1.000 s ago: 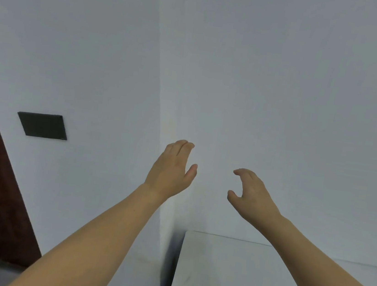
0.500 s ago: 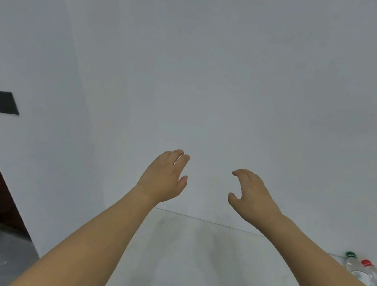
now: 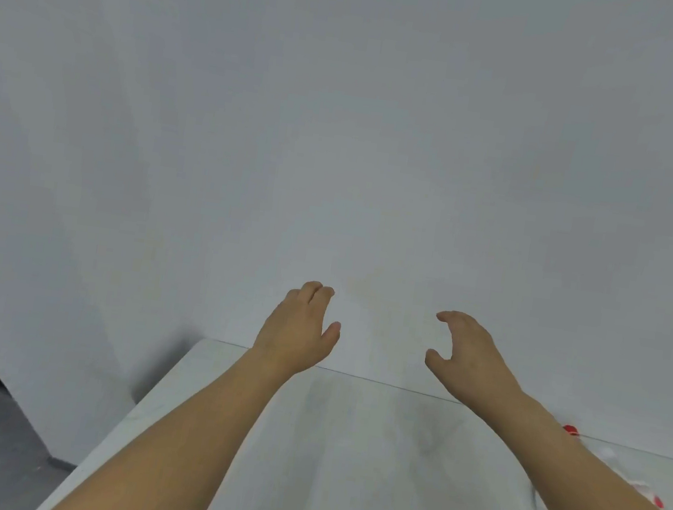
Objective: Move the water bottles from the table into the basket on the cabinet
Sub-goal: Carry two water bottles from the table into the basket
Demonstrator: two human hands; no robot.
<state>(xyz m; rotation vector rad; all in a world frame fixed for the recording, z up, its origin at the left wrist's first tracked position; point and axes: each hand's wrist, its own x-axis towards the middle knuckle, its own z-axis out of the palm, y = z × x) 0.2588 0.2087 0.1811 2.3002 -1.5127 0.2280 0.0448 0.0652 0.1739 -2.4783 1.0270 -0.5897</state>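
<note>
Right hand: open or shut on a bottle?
Open and empty. The right hand hangs above the table, fingers curled, only wall showing between thumb and fingers.

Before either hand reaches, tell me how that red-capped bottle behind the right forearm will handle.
The red-capped bottle is mostly hidden and blurred. It looks like clear plastic, so probably light and slightly squashy. It seems tilted or lying on the table, so it may roll.

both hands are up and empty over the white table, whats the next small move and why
Probably swing the right hand down and to the right, toward the red-capped bottles partly hidden behind that forearm at the table edge. Both the right and the left hand hover open and hold nothing, and no basket is in view, so a grasp likely comes first.
</note>
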